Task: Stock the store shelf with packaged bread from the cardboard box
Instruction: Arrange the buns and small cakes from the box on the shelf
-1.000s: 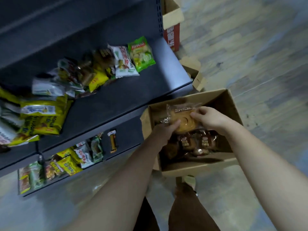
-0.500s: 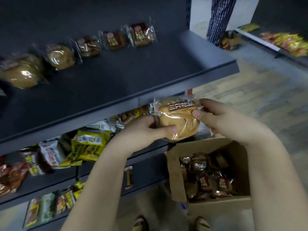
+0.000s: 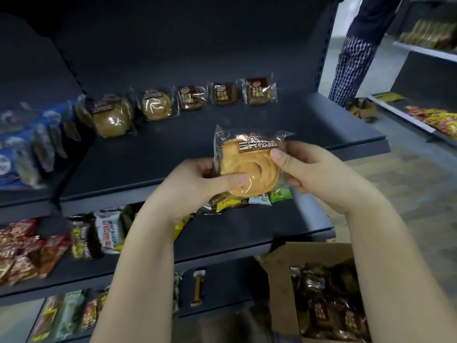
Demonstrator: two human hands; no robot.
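The wrapped bun (image 3: 249, 167) has risen from the cardboard box (image 3: 279, 288), well below the dark shelf (image 3: 148, 154), to just in front of that shelf's front edge. The left hand (image 3: 197, 184) and right hand (image 3: 314, 174) each pinch one side of its wrapper. Bare shelf lies before the back row of bread packs (image 3: 158, 105), so placing seems next.

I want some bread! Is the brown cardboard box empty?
Not empty: dark wrapped bread packets fill the open brown cardboard box.
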